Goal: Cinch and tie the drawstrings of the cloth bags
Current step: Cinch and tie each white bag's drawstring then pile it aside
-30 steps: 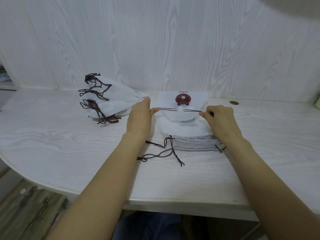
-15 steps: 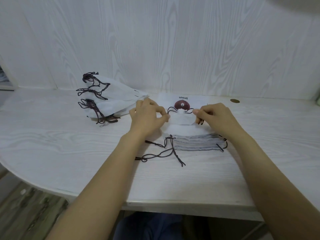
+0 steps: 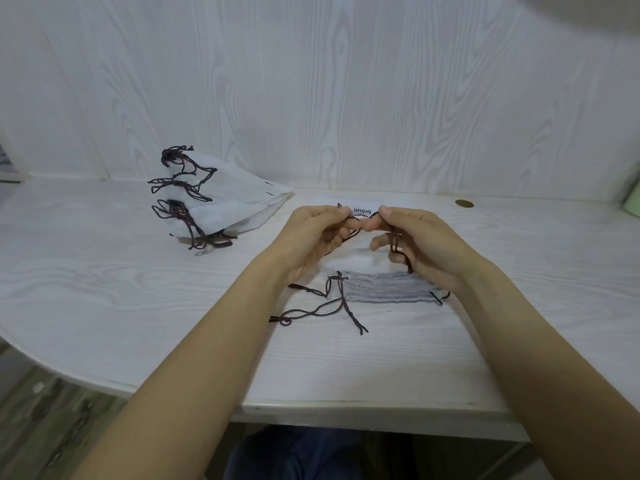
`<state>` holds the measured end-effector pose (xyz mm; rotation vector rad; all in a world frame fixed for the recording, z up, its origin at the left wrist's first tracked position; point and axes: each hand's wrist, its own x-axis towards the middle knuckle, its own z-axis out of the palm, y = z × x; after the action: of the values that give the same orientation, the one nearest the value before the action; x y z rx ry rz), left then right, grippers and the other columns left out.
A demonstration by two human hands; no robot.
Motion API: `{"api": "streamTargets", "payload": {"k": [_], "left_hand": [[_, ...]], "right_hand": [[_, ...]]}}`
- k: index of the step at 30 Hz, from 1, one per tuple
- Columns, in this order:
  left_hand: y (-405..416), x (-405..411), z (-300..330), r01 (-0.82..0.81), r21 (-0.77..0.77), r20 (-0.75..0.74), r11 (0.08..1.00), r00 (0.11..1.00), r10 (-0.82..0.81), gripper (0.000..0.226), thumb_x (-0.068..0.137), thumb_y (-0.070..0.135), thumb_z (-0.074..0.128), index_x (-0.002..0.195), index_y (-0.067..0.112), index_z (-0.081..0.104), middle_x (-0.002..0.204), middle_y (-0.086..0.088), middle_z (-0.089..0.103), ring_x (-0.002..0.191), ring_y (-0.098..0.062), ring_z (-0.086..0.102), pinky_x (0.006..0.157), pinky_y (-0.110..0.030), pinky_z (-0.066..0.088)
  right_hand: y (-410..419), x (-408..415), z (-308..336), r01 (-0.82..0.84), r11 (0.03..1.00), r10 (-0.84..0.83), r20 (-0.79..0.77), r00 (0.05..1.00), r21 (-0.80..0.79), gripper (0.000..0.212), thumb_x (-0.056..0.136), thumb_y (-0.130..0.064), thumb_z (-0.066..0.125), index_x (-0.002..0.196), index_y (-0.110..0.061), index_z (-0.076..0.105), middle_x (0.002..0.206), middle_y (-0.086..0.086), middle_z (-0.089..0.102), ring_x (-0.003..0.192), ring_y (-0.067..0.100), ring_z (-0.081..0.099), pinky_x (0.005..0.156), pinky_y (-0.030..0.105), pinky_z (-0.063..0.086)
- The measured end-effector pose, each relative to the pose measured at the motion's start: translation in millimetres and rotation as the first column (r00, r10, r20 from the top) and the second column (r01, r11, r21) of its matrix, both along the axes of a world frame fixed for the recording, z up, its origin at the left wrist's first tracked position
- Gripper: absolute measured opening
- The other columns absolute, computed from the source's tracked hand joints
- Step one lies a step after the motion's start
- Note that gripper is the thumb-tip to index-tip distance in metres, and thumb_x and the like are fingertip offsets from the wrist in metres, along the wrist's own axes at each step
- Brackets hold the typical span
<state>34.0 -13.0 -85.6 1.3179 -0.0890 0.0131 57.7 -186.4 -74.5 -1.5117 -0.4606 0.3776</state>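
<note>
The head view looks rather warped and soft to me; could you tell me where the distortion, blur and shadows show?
Head view: wide-angle bending curves the table edge; the left hand and right hand on the drawstring look slightly soft; a dark blur fills the top right corner; lighting is even, with faint shadows.

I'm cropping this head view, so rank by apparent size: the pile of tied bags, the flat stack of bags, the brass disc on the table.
1. Pile of tied bags
2. Flat stack of bags, partly hidden by the hands
3. Brass disc
</note>
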Motion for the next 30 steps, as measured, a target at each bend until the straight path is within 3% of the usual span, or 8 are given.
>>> {"api": "streamTargets", "payload": {"k": [4, 7, 11, 16, 21, 26, 30], "left_hand": [[0.3, 1.2, -1.7, 0.027, -0.066, -0.007, 0.997, 1.0, -0.027, 0.017, 0.093, 0.006, 0.053, 0.08, 0.003, 0.064, 0.069, -0.001, 0.069, 0.055, -0.003, 0.057, 0.059, -0.012, 0.05], [0.4, 1.4, -1.6, 0.036, -0.067, 0.006, 0.997, 0.999, -0.036, 0.019, 0.094, 0.006, 0.051, 0.079, 0.003, 0.064, 0.068, -0.001, 0.068, 0.054, -0.002, 0.056, 0.057, -0.012, 0.048], [-1.6, 0.7, -1.1, 0.025, -0.051, 0.004, 0.998, 1.0, -0.025, 0.021, 0.094, 0.007, 0.051, 0.075, 0.003, 0.06, 0.063, 0.001, 0.062, 0.049, -0.001, 0.051, 0.047, -0.01, 0.04], [-3.7, 1.6, 0.2, -0.007, -0.142, -0.064, 0.99, 0.998, -0.002, 0.019, 0.094, 0.008, 0.049, 0.076, 0.008, 0.056, 0.068, 0.0, 0.053, 0.048, -0.002, 0.045, 0.037, -0.013, 0.025], [-0.6, 3.9, -0.3, 0.036, -0.323, -0.132, 0.946, 0.988, -0.083, 0.017, 0.091, 0.012, 0.042, 0.077, 0.011, 0.051, 0.072, 0.002, 0.062, 0.046, -0.005, 0.04, 0.038, -0.015, 0.021], [-0.2, 4.6, -1.0, 0.093, -0.397, -0.139, 0.913, 0.977, -0.16, 0.021, 0.093, 0.015, 0.037, 0.084, 0.011, 0.055, 0.058, 0.006, 0.043, 0.04, -0.005, 0.031, 0.04, -0.016, 0.02], [-1.3, 4.6, -1.5, 0.084, -0.45, -0.126, 0.889, 0.98, -0.156, 0.021, 0.095, 0.009, 0.038, 0.094, 0.004, 0.059, 0.058, 0.004, 0.046, 0.044, -0.005, 0.041, 0.043, -0.013, 0.036]], "right_hand": [[1.9, -1.5, -0.9, -0.068, 0.998, 0.068, -0.034, 0.997, 0.017, 0.025, 0.093, -0.025, 0.05, 0.086, -0.009, 0.067, 0.105, 0.001, 0.07, 0.077, 0.014, 0.067, 0.05, 0.016, 0.045], [3.5, -2.7, -2.6, -0.079, 0.997, 0.079, -0.025, 0.997, 0.007, 0.026, 0.094, -0.021, 0.049, 0.083, -0.006, 0.067, 0.092, 0.0, 0.069, 0.075, 0.013, 0.067, 0.055, 0.016, 0.05], [5.1, -4.3, -1.7, -0.115, 0.992, 0.117, -0.047, 0.992, 0.056, 0.024, 0.092, -0.018, 0.048, 0.082, -0.003, 0.065, 0.079, -0.001, 0.069, 0.065, 0.01, 0.062, 0.059, 0.016, 0.052], [3.3, -3.3, -2.1, -0.1, 0.989, 0.11, -0.088, 0.99, 0.11, 0.024, 0.093, -0.017, 0.048, 0.077, -0.005, 0.062, 0.076, 0.001, 0.062, 0.058, 0.008, 0.058, 0.055, 0.016, 0.05], [4.5, -1.7, -2.7, 0.061, 0.997, -0.051, 0.194, 0.98, -0.046, 0.027, 0.094, -0.014, 0.05, 0.073, -0.003, 0.064, 0.069, 0.002, 0.063, 0.062, 0.008, 0.06, 0.063, 0.016, 0.049], [2.1, 1.2, -7.2, 0.372, 0.909, -0.193, 0.6, 0.777, -0.189, 0.024, 0.09, -0.017, 0.059, 0.07, -0.009, 0.07, 0.083, 0.003, 0.064, 0.063, 0.0, 0.056, 0.066, 0.016, 0.042], [3.1, 0.3, -7.7, 0.314, 0.929, -0.163, 0.546, 0.822, -0.195, 0.023, 0.089, -0.019, 0.059, 0.071, -0.013, 0.072, 0.089, 0.001, 0.067, 0.071, 0.009, 0.063, 0.066, 0.029, 0.046]]}}
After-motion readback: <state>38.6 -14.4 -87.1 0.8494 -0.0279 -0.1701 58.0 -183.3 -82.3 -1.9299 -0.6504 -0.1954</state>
